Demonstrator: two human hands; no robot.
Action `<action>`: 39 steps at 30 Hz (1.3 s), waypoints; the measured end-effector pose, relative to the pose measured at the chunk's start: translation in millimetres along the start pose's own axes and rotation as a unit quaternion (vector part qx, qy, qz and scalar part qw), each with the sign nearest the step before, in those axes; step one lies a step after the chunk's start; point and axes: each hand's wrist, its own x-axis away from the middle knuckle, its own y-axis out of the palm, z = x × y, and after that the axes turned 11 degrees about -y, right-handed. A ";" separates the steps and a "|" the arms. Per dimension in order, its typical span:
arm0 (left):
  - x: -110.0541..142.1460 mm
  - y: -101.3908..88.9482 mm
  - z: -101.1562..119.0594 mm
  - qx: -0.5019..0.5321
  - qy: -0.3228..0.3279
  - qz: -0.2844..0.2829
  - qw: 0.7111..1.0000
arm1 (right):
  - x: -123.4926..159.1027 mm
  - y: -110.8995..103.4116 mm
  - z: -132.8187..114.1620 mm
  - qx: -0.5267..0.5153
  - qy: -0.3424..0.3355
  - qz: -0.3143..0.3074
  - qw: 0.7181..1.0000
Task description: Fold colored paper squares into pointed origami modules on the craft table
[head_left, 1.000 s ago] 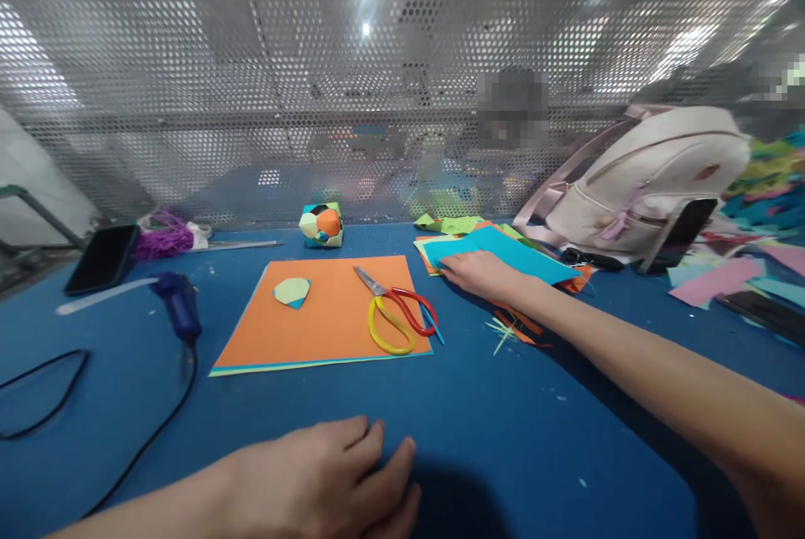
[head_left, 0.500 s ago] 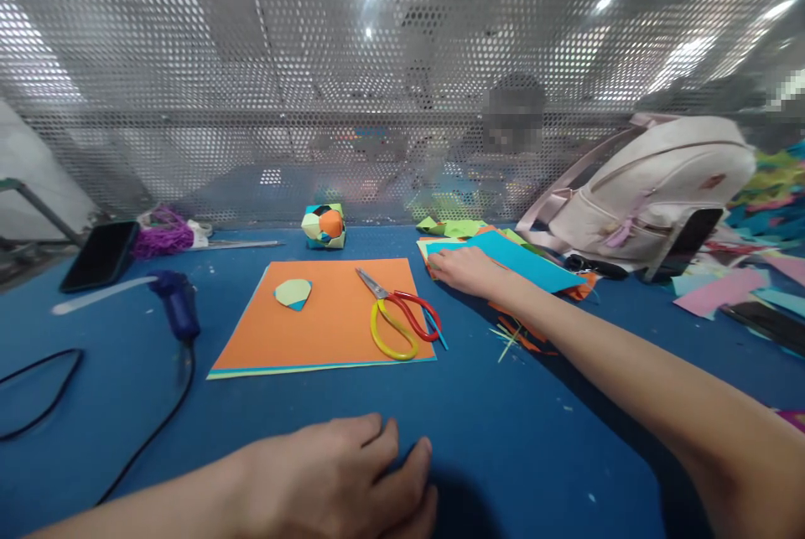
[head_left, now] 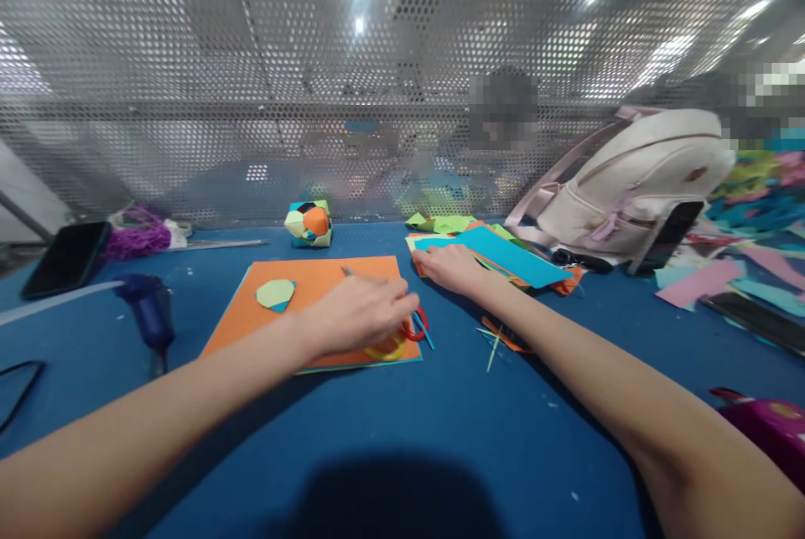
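Observation:
My left hand [head_left: 368, 313] is over the scissors [head_left: 385, 352] with red and yellow handles, covering most of them. Its fingers bend downward, and the fingertips are hidden and a little blurred, so I cannot tell whether they grip. Under the scissors lies a stack of sheets with orange paper [head_left: 236, 325] on top. A rounded pale green paper piece [head_left: 275, 294] with a blue edge rests on that sheet. My right hand [head_left: 449, 266] has its fingers closed at the left edge of a pile of coloured paper [head_left: 519, 254], blue uppermost.
A paper ball [head_left: 309, 223] stands at the back. To the left are a blue glue gun [head_left: 148, 308], a phone [head_left: 66, 260] and purple yarn [head_left: 138, 235]. Thin paper scraps [head_left: 494, 344] lie under my right forearm. A pale backpack [head_left: 641, 178] leans against the perforated metal screen [head_left: 264, 61].
My left hand has moved from the near table edge forward onto the scissors. My right hand stays at the paper pile. The view has shifted slightly to the right.

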 end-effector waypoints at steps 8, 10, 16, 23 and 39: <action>-72.2 32.7 -41.3 0.082 -0.214 -0.052 0.972 | -3.1 8.7 6.8 -0.022 0.110 0.030 0.993; -85.2 43.0 -47.8 0.099 -0.224 -0.059 0.968 | -2.0 8.9 13.7 -0.032 0.141 0.044 0.989; -111.1 72.4 -50.6 0.153 -0.220 -0.072 0.961 | -0.1 6.5 30.5 -0.067 0.172 0.084 0.979; -124.2 93.2 -51.2 0.176 -0.194 -0.094 0.961 | 2.2 0.0 40.9 -0.094 0.175 0.122 0.972; -125.7 87.7 -43.0 0.143 -0.199 -0.078 0.966 | 5.0 -6.3 46.7 -0.101 0.184 0.158 0.965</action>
